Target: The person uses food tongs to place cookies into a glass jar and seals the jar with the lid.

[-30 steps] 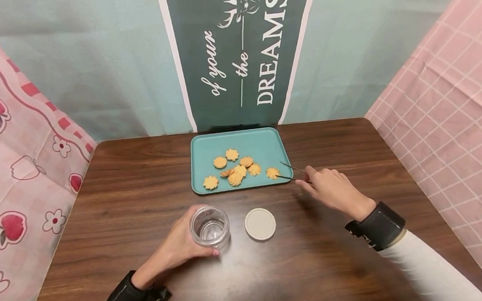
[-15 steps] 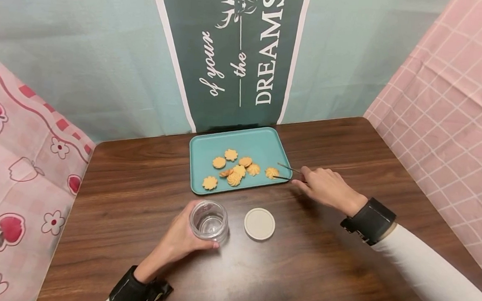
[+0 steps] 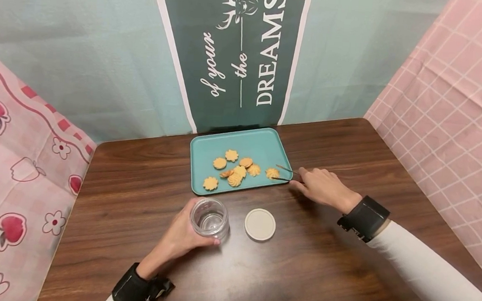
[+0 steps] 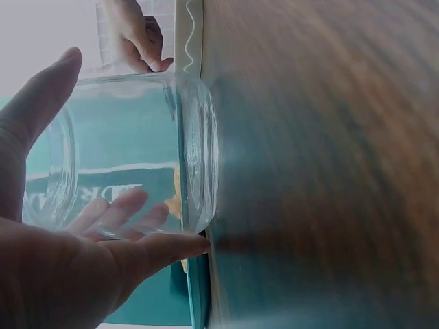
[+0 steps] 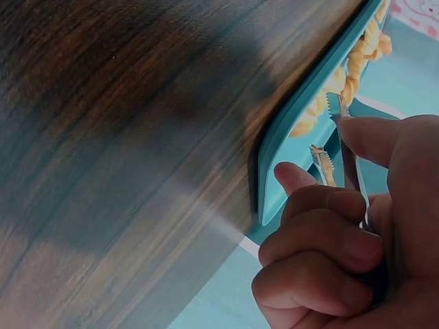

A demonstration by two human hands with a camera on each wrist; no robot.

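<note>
Now the right hand [image 3: 324, 188], clamped on thin metal tweezers [image 3: 284, 173], has crept slightly leftward, tips open around the flower-shaped biscuit [image 3: 272, 173] at the teal tray's [image 3: 241, 143] four o'clock edge. Meanwhile the left hand [image 3: 182, 237] stays wrapped round the empty clear glass jar [image 3: 209, 218], its white round lid [image 3: 259, 224] lying at three o'clock.

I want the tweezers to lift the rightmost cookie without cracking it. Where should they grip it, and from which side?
Grip the cookie across its scalloped outer edge, coming in low from the right, where the tweezers in the right hand already point. It lies flat and alone on the tray, apart from the pile, so both sides look free. Squeeze lightly; it is probably brittle.
</note>
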